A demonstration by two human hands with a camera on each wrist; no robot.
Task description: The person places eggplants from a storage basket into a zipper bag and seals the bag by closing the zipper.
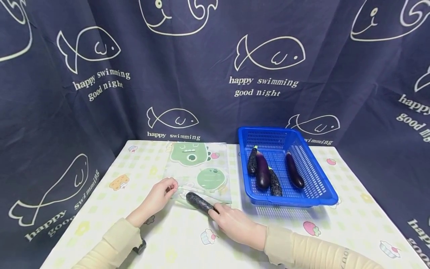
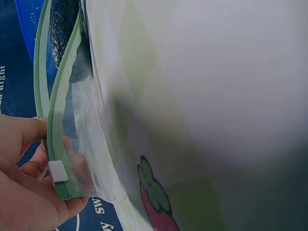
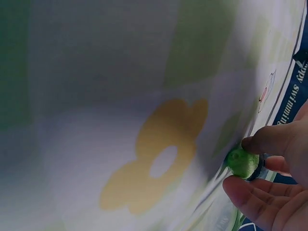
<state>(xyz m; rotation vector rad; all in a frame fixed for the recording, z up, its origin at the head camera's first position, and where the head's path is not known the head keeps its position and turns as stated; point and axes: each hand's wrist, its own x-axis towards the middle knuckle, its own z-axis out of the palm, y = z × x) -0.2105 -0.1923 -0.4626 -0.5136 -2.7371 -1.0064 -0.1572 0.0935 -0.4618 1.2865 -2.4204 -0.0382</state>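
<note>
In the head view a clear slider bag (image 1: pixel 220 170) with green cartoon prints lies flat on the table. My left hand (image 1: pixel 164 189) pinches the near left corner of its mouth. In the left wrist view, fingers grip the green zip strip (image 2: pixel 57 127) beside the white slider (image 2: pixel 58 171), and the two strips stand apart. My right hand (image 1: pixel 236 224) holds a black, crinkled eggplant (image 1: pixel 199 202) by its near end. A green end (image 3: pixel 243 162) shows between thumb and fingers in the right wrist view. The eggplant's far end lies between the zip strips, at the bag's mouth.
A blue plastic basket (image 1: pixel 320 186) stands to the right of the bag. It holds smooth purple eggplants (image 1: pixel 262 173) and black crinkled ones (image 1: pixel 275 183) with green tips. A dark blue curtain (image 1: pixel 201 74) hangs behind the patterned tablecloth (image 1: pixel 181 246).
</note>
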